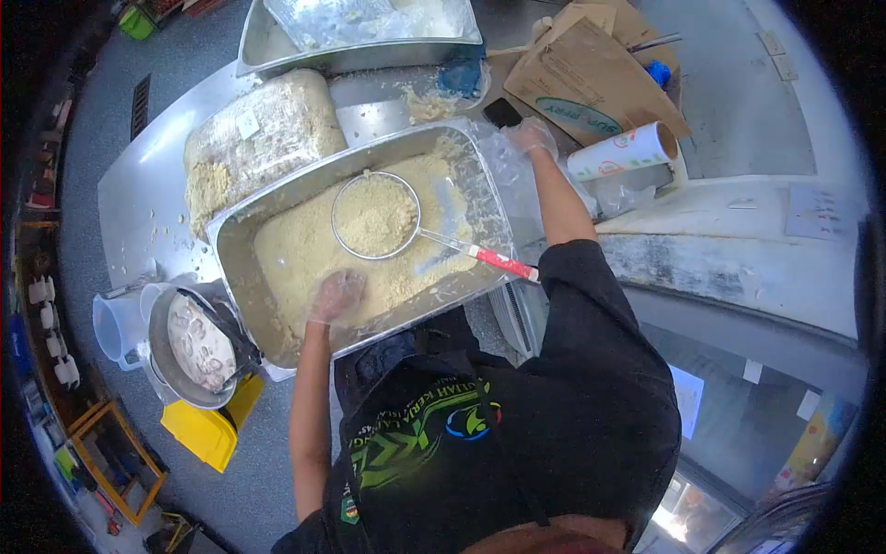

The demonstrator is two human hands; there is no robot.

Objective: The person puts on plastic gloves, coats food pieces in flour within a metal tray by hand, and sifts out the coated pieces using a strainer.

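A clear glove covers my left hand (339, 295), which rests low on the pale yellow flour mix (295, 245) with its fingers loosely apart. That mix lies in a deep metal tray (226, 249). On top of it sits a round wire strainer (450, 242), heaped with the same crumbly flour, its red and white handle (501, 263) reaching over the tray's right side. My right hand (532, 138), also gloved, is outside the tray at the far right, closed on a crumpled clear plastic bag (508, 162). A black flat object (502, 113) lies beside it.
Left of the tray stand a metal bowl (175, 360) of pieces in whitish liquid and a clear jug (113, 323). A large wrapped sack (295, 111) and another metal tray (369, 57) lie behind. Cardboard (581, 92) and a plastic roll (618, 152) sit at right.
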